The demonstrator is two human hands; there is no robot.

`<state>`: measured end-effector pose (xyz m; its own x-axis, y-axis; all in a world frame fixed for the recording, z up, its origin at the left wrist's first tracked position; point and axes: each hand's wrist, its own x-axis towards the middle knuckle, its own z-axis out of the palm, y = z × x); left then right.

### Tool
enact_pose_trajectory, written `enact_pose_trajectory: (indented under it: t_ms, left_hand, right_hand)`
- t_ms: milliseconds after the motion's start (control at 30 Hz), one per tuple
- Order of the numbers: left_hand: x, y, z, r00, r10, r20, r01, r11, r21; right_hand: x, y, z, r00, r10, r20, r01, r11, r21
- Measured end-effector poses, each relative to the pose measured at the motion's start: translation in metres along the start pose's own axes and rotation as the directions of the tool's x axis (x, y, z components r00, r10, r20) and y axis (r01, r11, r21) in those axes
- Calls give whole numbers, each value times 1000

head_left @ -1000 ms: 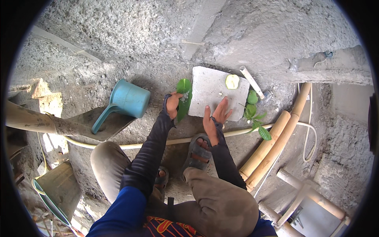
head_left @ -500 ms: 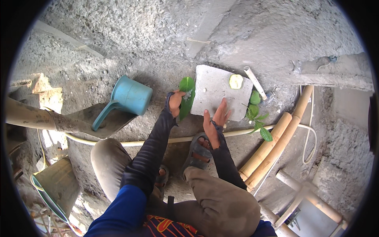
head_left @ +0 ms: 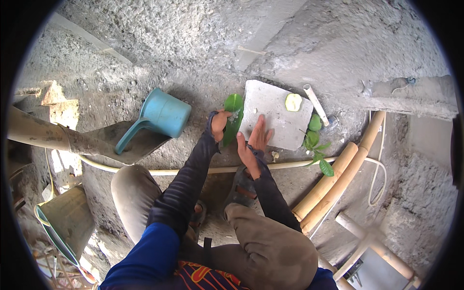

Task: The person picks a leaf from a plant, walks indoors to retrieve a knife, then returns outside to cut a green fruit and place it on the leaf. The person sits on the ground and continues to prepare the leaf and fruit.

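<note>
A long green leaf (head_left: 234,104) with whitish grains on it lies along the left edge of a flat grey stone slab (head_left: 282,128). My left hand (head_left: 219,124) is closed on the leaf's left edge, fingertips beside the grains. Over the slab's near left corner my right hand (head_left: 256,143) is open, fingers spread and nothing in them. A pale cut piece of fruit (head_left: 293,102) rests on the slab's far right part, and a small whitish bit (head_left: 255,110) sits nearer the leaf. Whole green fruit (head_left: 314,123) lies against the slab's right side.
At the left, a blue dipper (head_left: 166,113) lies on a shovel blade (head_left: 140,153). A white tube (head_left: 315,104) and a leafy sprig (head_left: 320,153) are right of the slab. Bamboo poles (head_left: 333,186) and a pale hose (head_left: 193,172) cross the ground. A bucket (head_left: 72,222) lies tipped at lower left.
My right hand has moved left across the slab's near side, toward the leaf. My left hand keeps its place on the leaf. The whole view has shifted slightly.
</note>
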<state>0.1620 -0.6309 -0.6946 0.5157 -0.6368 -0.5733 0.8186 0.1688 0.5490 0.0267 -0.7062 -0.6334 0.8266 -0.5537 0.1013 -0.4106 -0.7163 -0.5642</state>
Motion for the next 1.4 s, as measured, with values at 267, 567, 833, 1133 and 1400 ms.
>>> enact_pose_trajectory:
  t_ms: [267,567,833,1133,1400]
  left_hand:
    - [28,-30,-28,945,316,85,-326,888,324]
    - [8,-7,-19,711,563,422,-651,299,698]
    - [-11,6,-7,811,553,192,-575,691,438]
    - [-17,37,29,998,-34,54,42,989,-143]
    - [-18,19,71,994,-107,35,113,969,-219]
  right_hand:
    - [17,-8,9,996,-90,1,90,996,23]
    - [0,-22,6,981,-176,76,162,973,162]
    - [-1,2,-15,977,-17,-214,68,969,237]
    - [-6,17,-30,870,425,249,-484,649,587]
    - [15,7,-38,873,379,308,-454,397,798]
